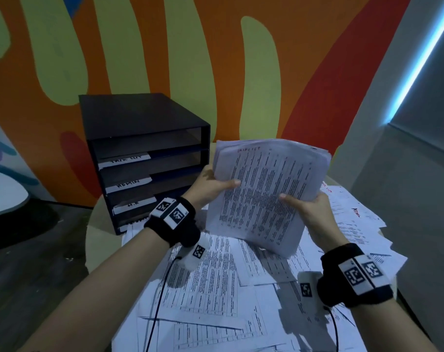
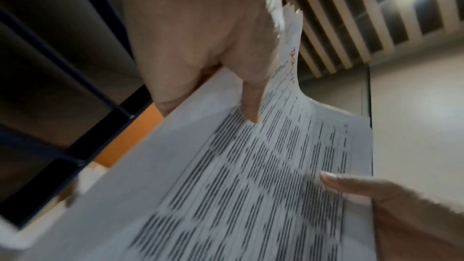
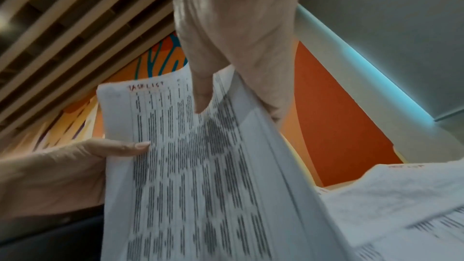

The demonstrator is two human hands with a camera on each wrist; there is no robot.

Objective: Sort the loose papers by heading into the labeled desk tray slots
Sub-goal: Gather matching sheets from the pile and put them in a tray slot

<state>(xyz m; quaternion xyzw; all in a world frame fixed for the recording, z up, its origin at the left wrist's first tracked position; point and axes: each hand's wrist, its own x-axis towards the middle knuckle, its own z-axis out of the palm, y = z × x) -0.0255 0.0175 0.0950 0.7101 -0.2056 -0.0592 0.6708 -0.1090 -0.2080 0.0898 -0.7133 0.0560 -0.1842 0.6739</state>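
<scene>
A thick stack of printed papers [image 1: 264, 191] is lifted above the table, its top sheet headed in red handwriting. My left hand [image 1: 213, 184] grips the stack's left edge, thumb on the top sheet. My right hand [image 1: 307, 209] grips the right edge, thumb on top as well. The left wrist view shows the stack [image 2: 251, 176] under my left thumb [image 2: 248, 94]. The right wrist view shows the stack [image 3: 191, 166], headed "TASK LIST", pinched by my right hand [image 3: 238, 66]. The black desk tray [image 1: 144, 158], with labeled slots, stands just left of the stack.
Loose printed sheets [image 1: 216, 288] cover the round table under my arms, and more red-headed sheets [image 1: 353, 217] spread to the right. Cables run from both wristbands. A painted wall stands behind the tray and a grey wall at right.
</scene>
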